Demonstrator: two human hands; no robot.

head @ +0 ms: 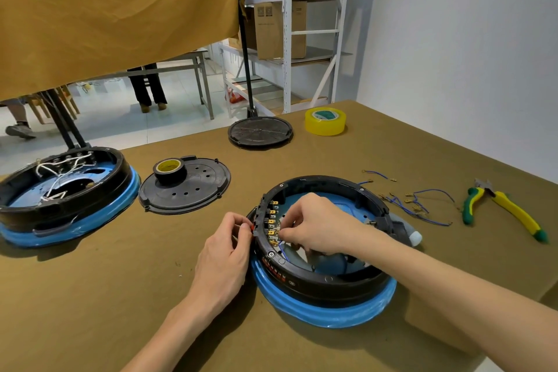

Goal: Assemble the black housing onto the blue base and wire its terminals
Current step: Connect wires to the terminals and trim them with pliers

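A black ring housing (326, 183) sits on a blue base (326, 312) at the table's near centre. A row of brass terminals (271, 222) lines its inner left wall. My right hand (314, 225) reaches inside the ring and pinches a thin blue wire (282, 249) at the lowest terminals. My left hand (225, 246) is outside the left wall, with its fingertips pinching a small red part (251, 228) on the housing's switch block.
Loose blue wires with terminals (418, 202) and yellow-green pliers (507, 213) lie to the right. A second wired housing on a blue base (65, 199) stands at the left. A black cover (193, 193) carries a black tape roll (169, 170); another cover (260, 131) and yellow tape (325, 121) lie behind.
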